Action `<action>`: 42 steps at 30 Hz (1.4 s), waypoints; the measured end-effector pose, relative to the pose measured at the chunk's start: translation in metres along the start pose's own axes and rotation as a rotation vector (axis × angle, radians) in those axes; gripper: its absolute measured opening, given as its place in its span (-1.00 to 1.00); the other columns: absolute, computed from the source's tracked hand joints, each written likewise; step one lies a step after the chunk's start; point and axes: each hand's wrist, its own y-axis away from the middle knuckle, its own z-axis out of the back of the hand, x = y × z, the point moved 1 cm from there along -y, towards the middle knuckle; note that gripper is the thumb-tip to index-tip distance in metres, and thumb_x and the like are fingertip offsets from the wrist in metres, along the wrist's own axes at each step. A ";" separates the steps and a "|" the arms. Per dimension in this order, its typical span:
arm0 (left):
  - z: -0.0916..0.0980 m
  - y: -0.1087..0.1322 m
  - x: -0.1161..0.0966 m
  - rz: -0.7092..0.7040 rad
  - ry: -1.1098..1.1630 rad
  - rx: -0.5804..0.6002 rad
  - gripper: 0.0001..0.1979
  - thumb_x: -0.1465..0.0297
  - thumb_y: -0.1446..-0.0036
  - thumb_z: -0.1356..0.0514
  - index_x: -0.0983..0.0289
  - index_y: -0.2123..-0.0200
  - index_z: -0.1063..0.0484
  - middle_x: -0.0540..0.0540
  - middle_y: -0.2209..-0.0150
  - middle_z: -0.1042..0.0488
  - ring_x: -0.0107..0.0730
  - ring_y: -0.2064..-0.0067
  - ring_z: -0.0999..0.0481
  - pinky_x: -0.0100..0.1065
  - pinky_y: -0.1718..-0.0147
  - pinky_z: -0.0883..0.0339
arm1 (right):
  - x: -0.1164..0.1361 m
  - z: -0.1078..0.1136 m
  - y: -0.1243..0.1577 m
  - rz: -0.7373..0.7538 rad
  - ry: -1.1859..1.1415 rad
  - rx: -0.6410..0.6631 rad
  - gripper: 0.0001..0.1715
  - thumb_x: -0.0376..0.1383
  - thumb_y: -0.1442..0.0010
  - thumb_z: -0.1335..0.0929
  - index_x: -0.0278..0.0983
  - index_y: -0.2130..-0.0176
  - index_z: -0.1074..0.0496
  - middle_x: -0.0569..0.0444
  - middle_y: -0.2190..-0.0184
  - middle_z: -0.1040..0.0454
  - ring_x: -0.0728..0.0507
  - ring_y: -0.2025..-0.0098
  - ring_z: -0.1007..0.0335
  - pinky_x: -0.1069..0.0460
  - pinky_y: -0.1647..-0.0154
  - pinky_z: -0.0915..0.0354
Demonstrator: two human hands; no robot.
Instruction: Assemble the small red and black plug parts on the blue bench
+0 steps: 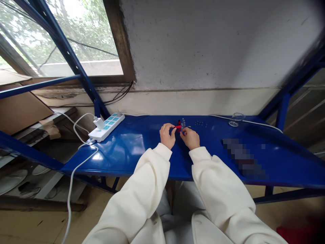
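Near the back middle of the blue table, my left hand (167,135) is closed in a pinch on a small red piece (178,127), which points to the right. My right hand (191,137) is just beside it, with thumb and forefinger pinched together; what they hold, if anything, is too small to make out. Right behind the fingertips stands a group of small clear pieces (183,121). A small dark-and-red item (179,122) sits next to them, partly hidden. Several tiny clear pieces (200,123) lie in a row to the right.
The blue table (124,152) has a white power strip (108,127) with a plugged-in charger at its left. A clear cup (236,119) lies tilted at the back right. A blurred-out dark object (243,159) lies on the right. A white cable (69,200) hangs over the left edge.
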 end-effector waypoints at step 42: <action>0.000 0.005 -0.004 -0.191 -0.068 0.184 -0.70 0.36 -0.19 0.07 0.21 0.07 -0.34 0.13 0.14 -0.39 -0.35 0.12 -0.36 -0.28 0.10 -0.23 | 0.004 0.001 0.004 0.012 0.020 0.064 -0.85 -0.21 -0.02 -0.26 -0.24 0.39 -0.34 0.08 0.50 -0.42 -0.04 0.48 -0.29 0.10 0.53 0.05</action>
